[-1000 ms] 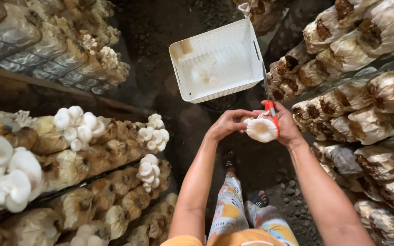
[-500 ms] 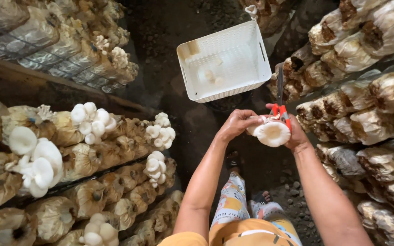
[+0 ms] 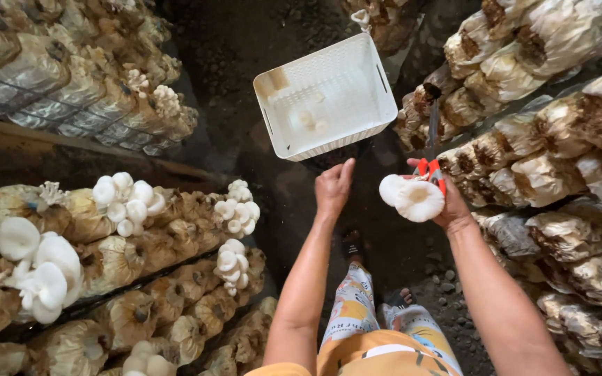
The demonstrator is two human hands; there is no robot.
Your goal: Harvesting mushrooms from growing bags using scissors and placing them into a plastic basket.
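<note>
My right hand (image 3: pixel 447 202) holds a white oyster mushroom cluster (image 3: pixel 410 197) together with red-handled scissors (image 3: pixel 432 150), whose blade points up and away. My left hand (image 3: pixel 334 188) hangs a short way left of the mushroom, fingers loosely apart, with nothing in it. A white plastic basket (image 3: pixel 377 83) sits on the dark floor just beyond both hands, with a few small white mushrooms (image 3: pixel 309 118) inside.
Stacked mushroom grow bags line both sides of the narrow aisle: racks on the left (image 3: pixel 141 257) with white mushroom clusters (image 3: pixel 125 200) sprouting from them, and bags on the right (image 3: pixel 552 160). My feet in sandals (image 3: pixel 353 245) stand on the dirt floor below.
My left hand has let go of the mushroom and moved away to the left. The right hand keeps the mushroom and scissors, now a little lower and turned cap-up.
</note>
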